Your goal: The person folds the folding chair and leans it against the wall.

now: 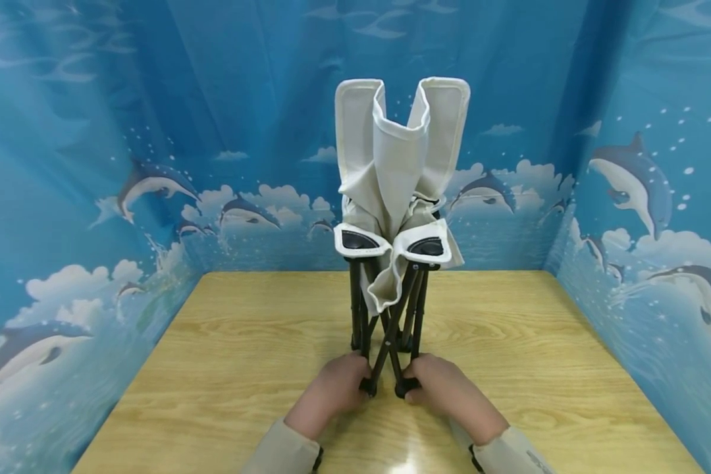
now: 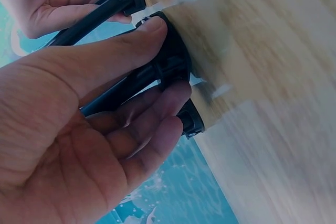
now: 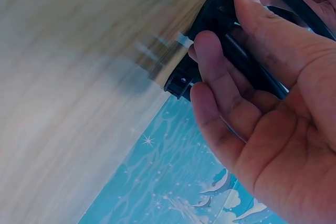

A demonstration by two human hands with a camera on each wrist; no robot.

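Observation:
A folding camp chair with off-white fabric (image 1: 398,158) and thin black legs (image 1: 388,342) stands upright, drawn narrow, on the wooden table. Its seat cloth bunches between two front corners with black patches. My left hand (image 1: 339,383) grips the front left leg low down, at its black plastic foot (image 2: 176,51); in the left wrist view the thumb lies over that foot with fingers curled beneath. On the other side, my right hand (image 1: 444,385) holds the front right foot (image 3: 218,14), thumb on one side and fingers on the other. The two front legs cross between my hands.
The wooden table (image 1: 249,329) carries the chair near its middle. Blue curtains (image 1: 261,131) printed with dolphins and clouds enclose the back and both sides. The chair's rear feet (image 1: 404,344) rest farther back on the tabletop.

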